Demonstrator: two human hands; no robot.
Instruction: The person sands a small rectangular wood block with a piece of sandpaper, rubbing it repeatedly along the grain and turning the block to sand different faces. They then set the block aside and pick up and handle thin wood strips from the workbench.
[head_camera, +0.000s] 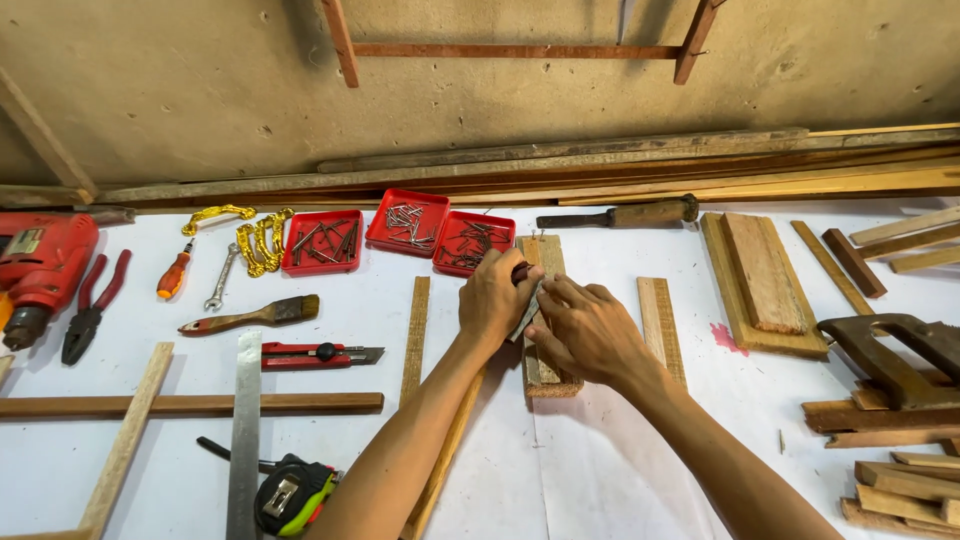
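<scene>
I am looking down on a white tabletop (600, 470) crowded with tools. A wood block (545, 300) is lying lengthwise at centre, just below three red trays (405, 222) of nails. Both hands are resting on it. Left hand (497, 298) is closing around a small dark-handled tool (521, 272); right hand (588, 330) is lying flat, fingers spread, pressing a thin metal piece to the block. A red utility knife (320, 354) is lying well left.

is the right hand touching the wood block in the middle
Touching. The head view shows the right hand lying flat on the wood block, fingers pressed on its top with no gap; the left hand grips a small tool beside it.
</scene>
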